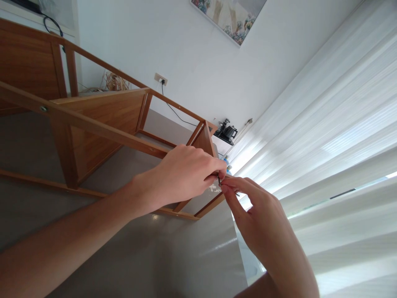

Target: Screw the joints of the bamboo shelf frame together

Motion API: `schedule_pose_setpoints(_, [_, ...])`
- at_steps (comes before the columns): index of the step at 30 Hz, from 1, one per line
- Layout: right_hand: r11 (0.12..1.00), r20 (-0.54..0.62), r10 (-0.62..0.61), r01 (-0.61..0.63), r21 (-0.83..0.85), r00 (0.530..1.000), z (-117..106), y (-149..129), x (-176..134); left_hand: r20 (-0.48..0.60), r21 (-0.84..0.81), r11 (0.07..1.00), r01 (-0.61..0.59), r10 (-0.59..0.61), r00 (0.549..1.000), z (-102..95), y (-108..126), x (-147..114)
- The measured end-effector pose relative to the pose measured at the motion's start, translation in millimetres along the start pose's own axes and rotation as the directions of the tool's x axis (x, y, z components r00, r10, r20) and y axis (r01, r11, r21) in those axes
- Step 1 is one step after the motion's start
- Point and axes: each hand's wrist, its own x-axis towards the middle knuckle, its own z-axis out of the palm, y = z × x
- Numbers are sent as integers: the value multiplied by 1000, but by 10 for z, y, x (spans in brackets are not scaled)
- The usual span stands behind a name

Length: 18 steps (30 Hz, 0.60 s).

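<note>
My left hand point(187, 171) is closed in a pinch in front of the far end of a wooden shelf frame point(118, 134). A small dark metal piece point(219, 180) shows between its fingertips and those of my right hand; its exact shape is mostly covered. My right hand point(259, 207) is closed too, thumb against forefinger, on a thin metal rod that looks like a hex key point(237, 193), with its end sticking out beyond the fingers. The fingertips of both hands nearly meet. Whether the metal touches the wood is hidden.
The frame, with wooden panels point(102, 120), lies along the left on a grey floor point(130, 252). White curtains point(335, 124) hang at the right. A black kettle point(230, 132) stands beyond the frame. A cord runs from a wall socket point(161, 79).
</note>
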Motion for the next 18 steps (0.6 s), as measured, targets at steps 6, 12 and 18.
schedule_pose_setpoints(6, [1000, 0, -1, 1, -23, 1000, 2, 6, 0, -9, -10, 1000, -13, 13, 1000, 0, -20, 1])
schedule_pose_setpoints(12, [999, -8, -8, 8, -35, 1000, -11, 19, -9, 0, 1, 1000, -19, 19, 1000, -11, -9, -8])
schedule_pose_setpoints(18, [999, -16, -7, 6, -47, 1000, 5, 5, 0, 1, 3, 1000, -16, 16, 1000, -11, -8, -9])
